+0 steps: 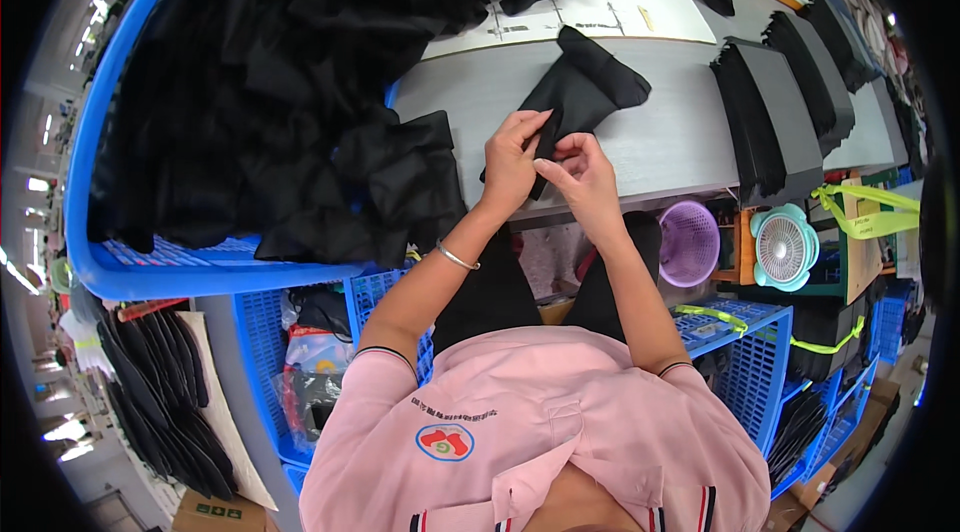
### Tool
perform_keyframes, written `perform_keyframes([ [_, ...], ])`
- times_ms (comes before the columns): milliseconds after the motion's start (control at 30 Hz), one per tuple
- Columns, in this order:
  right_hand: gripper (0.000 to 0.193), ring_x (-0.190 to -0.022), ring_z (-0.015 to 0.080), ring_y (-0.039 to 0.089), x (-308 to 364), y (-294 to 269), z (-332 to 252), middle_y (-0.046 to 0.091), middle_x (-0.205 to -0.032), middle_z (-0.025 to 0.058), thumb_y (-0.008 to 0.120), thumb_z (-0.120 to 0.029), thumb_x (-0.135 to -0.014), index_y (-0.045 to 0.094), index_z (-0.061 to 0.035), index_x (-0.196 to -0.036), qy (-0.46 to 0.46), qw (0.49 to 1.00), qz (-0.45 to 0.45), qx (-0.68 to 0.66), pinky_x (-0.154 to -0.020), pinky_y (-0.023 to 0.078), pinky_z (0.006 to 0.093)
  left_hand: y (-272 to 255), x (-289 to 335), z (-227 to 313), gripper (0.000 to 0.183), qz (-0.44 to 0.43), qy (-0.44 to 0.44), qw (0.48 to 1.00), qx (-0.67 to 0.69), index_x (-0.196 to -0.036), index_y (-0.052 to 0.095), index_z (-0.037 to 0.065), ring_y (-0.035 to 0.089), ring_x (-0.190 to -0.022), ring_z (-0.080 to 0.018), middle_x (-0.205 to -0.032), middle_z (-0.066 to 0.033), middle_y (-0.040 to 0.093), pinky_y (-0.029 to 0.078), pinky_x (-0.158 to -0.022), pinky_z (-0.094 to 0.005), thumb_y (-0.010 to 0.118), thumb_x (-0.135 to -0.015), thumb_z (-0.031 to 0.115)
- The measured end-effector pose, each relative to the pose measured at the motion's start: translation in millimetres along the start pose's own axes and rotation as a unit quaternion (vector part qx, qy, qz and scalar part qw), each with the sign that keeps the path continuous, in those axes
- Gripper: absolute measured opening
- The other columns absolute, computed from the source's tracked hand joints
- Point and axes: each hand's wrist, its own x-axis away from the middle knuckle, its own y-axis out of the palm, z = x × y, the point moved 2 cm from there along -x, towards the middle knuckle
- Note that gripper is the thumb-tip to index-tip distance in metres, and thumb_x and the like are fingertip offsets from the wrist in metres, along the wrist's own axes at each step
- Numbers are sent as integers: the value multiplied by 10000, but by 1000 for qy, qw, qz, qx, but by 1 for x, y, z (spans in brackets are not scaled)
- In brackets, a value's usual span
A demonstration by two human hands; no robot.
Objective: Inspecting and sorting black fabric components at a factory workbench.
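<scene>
Hands: left hand (512, 164) and right hand (578, 175) meet at the table (660, 137) edge, both on one black cloth (585, 87).
Fingers: left fingers closed, pinching the cloth's near edge; right thumb and forefinger nipped narrow on the same hem, just beside the left.
Cloth: flat on the grey top, far end fanned away from the body, near end lifted in the pinch.
Doing it well: I'd say keep both pinches close together and the hem taut, so the layers stay square and don't slide.
Bin: big blue bin (120, 262) at left, heaped with black cloth, touching the table.
Stacks: neat black stacks (760, 122) at right, well apart.
Paper: white sheet (600, 7) with dark marks, far side.
Below: purple basket (690, 242), teal fan (785, 247), yellow-green straps (870, 222) on crates.
Box: cardboard box (215, 512) with green marks, bottom left.
</scene>
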Motion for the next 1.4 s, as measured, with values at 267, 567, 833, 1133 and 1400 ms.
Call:
perform_keyframes([
  [267,194,-640,56,524,-20,-20,27,585,-730,0,696,-34,-840,577,-1,-990,-50,991,115,55,-574,441,237,-39,-37,-10,302,-61,-66,995,34,-1179,705,-15,654,-1015,-158,-1088,-85,710,510,-881,-278,705,-907,117],
  [567,216,-598,151,551,-31,-51,57,582,-700,57,722,-101,-859,608,-18,-1022,-97,958,156,222,-604,470,306,-153,-94,-79,398,167,-222,955,107,-1259,641,-50,606,-1100,-161,-1237,-83,664,459,-971,-285,710,-925,154],
  [833,217,-572,101,474,-28,-57,54,523,-677,35,716,-49,-860,608,6,-1040,-88,971,126,183,-573,431,256,-163,-93,-82,397,198,-231,944,126,-1284,626,-53,581,-1161,-170,-1302,-92,636,457,-1009,-313,700,-935,122],
  [1133,212,-653,16,460,-47,-88,62,524,-759,-59,671,26,-853,623,-10,-1056,-57,994,89,6,-572,364,188,-188,-90,-79,326,199,-237,946,95,-1227,653,-58,618,-1109,-170,-1265,-97,658,518,-966,-334,681,-943,101],
  [1400,225,-659,7,507,-42,-104,45,557,-805,-74,721,-37,-842,640,-61,-1050,27,994,21,-100,-552,376,173,-60,-39,-7,355,-99,-70,993,-2,-1232,673,16,634,-1047,-138,-1203,-81,681,492,-898,-290,722,-914,165],
])
